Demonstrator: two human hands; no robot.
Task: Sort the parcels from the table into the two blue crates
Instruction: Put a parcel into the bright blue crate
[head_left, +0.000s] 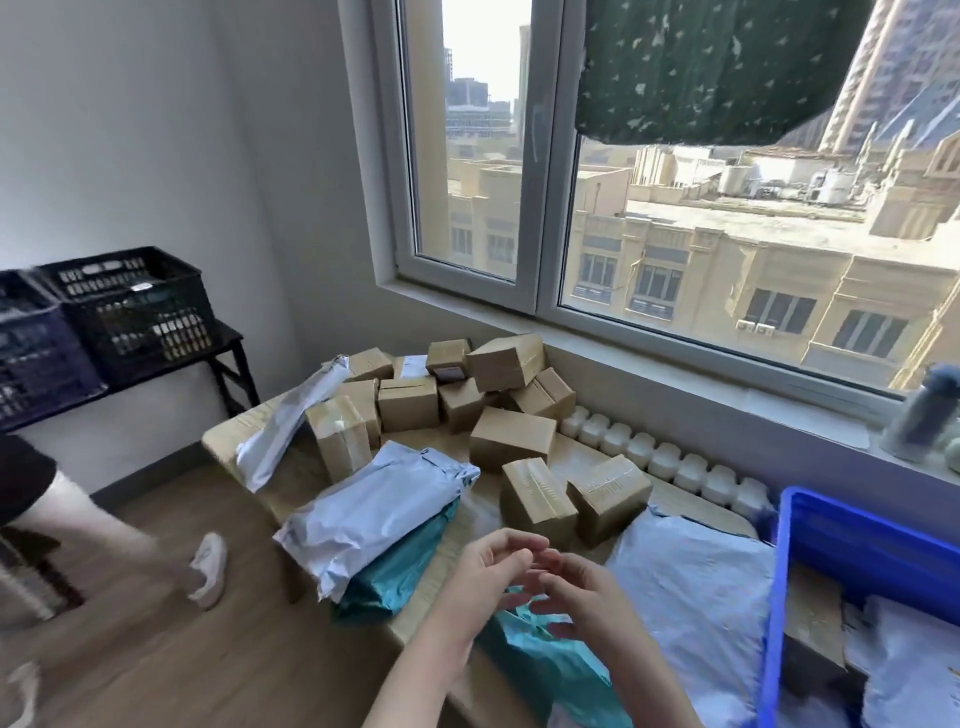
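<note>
One view only: head-worn, wide-angle. It looks forward and down across the table (226, 434), facing the window (545, 208) in the wall beyond. The left hand (488, 574) and right hand (584, 597) sit low centre, nearest the lens, with the forearms entering from the bottom edge. A blue crate (789, 571) is cut by the right edge. Dark crates (130, 312) lie far left, well apart. Straight lines bow near the frame edges.

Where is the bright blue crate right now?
In the head view it is at the lower right edge: the blue crate sits just right of the big pale mailer bag, below the windowsill.
</note>
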